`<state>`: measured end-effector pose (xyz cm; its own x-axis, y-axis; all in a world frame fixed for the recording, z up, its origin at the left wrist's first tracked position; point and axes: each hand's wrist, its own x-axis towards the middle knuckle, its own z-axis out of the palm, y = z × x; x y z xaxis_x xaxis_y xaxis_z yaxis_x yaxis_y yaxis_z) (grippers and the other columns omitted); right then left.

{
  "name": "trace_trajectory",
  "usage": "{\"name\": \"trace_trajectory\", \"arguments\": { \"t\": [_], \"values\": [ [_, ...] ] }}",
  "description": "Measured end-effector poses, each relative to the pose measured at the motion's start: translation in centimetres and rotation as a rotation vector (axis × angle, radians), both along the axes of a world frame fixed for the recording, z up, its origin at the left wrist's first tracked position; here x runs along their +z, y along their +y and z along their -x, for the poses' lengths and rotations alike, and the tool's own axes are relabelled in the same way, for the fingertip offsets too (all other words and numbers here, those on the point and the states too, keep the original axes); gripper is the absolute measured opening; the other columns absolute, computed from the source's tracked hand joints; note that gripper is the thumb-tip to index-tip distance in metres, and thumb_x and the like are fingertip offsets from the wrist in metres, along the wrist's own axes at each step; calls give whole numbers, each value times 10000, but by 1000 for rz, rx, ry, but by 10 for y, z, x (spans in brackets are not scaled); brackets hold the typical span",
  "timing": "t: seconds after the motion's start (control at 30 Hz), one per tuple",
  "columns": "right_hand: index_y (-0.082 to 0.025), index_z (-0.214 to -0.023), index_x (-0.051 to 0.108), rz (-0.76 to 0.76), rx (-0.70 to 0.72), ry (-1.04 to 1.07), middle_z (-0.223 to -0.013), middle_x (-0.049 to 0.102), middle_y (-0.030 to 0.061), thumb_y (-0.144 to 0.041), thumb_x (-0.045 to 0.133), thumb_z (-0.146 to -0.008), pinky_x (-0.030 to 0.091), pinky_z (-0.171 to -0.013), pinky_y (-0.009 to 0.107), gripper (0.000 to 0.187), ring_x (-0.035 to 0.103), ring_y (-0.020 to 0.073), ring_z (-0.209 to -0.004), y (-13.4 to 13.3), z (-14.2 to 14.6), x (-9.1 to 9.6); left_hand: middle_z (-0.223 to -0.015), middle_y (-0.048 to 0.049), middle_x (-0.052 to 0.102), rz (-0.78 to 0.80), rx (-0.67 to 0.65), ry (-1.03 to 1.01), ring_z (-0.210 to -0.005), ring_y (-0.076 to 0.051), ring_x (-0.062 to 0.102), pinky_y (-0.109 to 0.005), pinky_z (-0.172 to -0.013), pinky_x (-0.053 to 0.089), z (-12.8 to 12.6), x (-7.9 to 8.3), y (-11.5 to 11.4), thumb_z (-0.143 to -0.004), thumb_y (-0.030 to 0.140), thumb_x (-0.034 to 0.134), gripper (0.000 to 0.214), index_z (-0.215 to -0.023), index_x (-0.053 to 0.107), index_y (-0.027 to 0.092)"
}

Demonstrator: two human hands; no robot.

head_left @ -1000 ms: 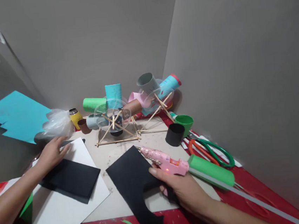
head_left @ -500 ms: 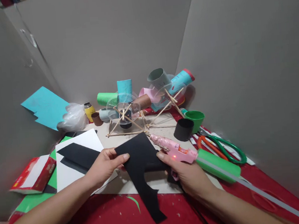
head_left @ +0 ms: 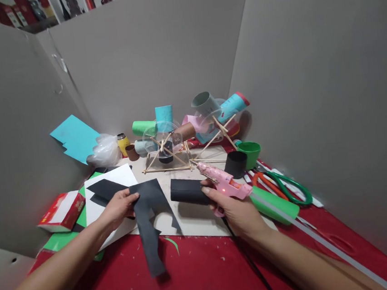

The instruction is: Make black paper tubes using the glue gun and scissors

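Left hand [head_left: 119,210] pinching cut black paper [head_left: 146,203]. Right hand [head_left: 233,210] gripping glue gun [head_left: 222,178] and black tube [head_left: 187,191] together. Stick frame [head_left: 168,169] stands beyond, on pale board [head_left: 200,219].

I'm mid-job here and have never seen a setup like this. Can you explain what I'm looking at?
There is no machine here: these are a person's own two bare hands. Every picture comes from one camera worn on their head, looking forward and down. The left hand holds a cut black sheet; the right hand holds a pink glue gun and a black paper tube. On the red-covered table lie a pale board, a white sheet and a green tube. Beyond the hands are wheel-like models of sticks and coloured paper.
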<state>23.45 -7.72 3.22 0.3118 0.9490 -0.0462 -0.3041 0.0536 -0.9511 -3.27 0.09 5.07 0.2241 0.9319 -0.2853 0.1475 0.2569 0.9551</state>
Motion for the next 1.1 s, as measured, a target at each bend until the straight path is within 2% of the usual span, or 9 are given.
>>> {"name": "trace_trajectory", "arguments": {
  "t": [0.13,0.27,0.33,0.4,0.5,0.67,0.73,0.9,1.1],
  "values": [
    [-179,-962,670,-39,-18,-16,-627,577,-30,-396,803,-647,299,-351,157,405,459,71,-440,1,-2,0,-517,-14,584,12,-64,11,-412,-108,527,-217,-423,431,-12,-17,-9,-659,387,748,309,-676,582,126],
    [-170,-984,676,-55,-7,-11,-641,595,-18,-379,816,-639,322,-362,184,427,463,83,-446,3,-3,-4,-702,-49,659,-48,-58,40,-516,-134,575,-260,-505,481,-16,-12,-15,-680,354,736,365,-944,642,120],
    [-164,-990,675,-53,7,11,-655,605,-13,-369,835,-620,342,-369,190,452,474,86,-454,3,-2,-5,-932,-70,684,-251,35,122,-628,-130,589,-239,-560,472,-13,-7,-19,-699,314,729,463,-1124,615,171],
    [-170,-974,673,-58,21,48,-670,609,-17,-342,854,-604,366,-379,187,446,489,85,-469,2,-1,-6,-1103,-77,659,-547,127,263,-757,-143,592,-230,-627,461,-10,-3,-25,-743,296,696,454,-1180,609,208],
    [-185,-916,669,-57,42,120,-687,604,-32,-296,869,-595,405,-400,176,394,513,78,-488,1,1,-5,-1079,-74,674,-740,97,337,-791,-156,601,-238,-658,457,-13,0,-42,-838,320,601,284,-1091,665,207],
    [-181,-881,667,2,103,194,-754,633,-18,-274,867,-590,443,-422,183,365,537,75,-499,-1,3,-7,-1203,-107,642,-782,-171,178,-773,-164,629,-260,-660,488,-40,1,-65,-817,334,651,341,-1136,669,213],
    [-172,-854,666,17,132,190,-734,638,-9,-276,858,-596,441,-420,192,338,536,80,-490,-1,4,-10,-1114,-109,678,-788,-206,158,-782,-179,630,-260,-653,486,-50,0,-65,-801,340,673,334,-1101,689,195],
    [-165,-836,660,66,181,221,-679,642,-8,-277,843,-601,412,-387,191,318,520,86,-454,1,4,-13,-684,-27,670,-658,-147,107,-630,-144,593,-237,-596,451,-62,-1,-61,-855,371,605,237,-802,722,171],
    [-157,-878,686,39,207,270,-766,693,40,-271,835,-596,437,-422,186,338,579,115,-560,0,3,-4,-692,-29,702,-320,-16,-207,-656,-150,662,-246,-641,517,-49,5,-62,-811,413,665,264,-813,662,149]
  ]
}}
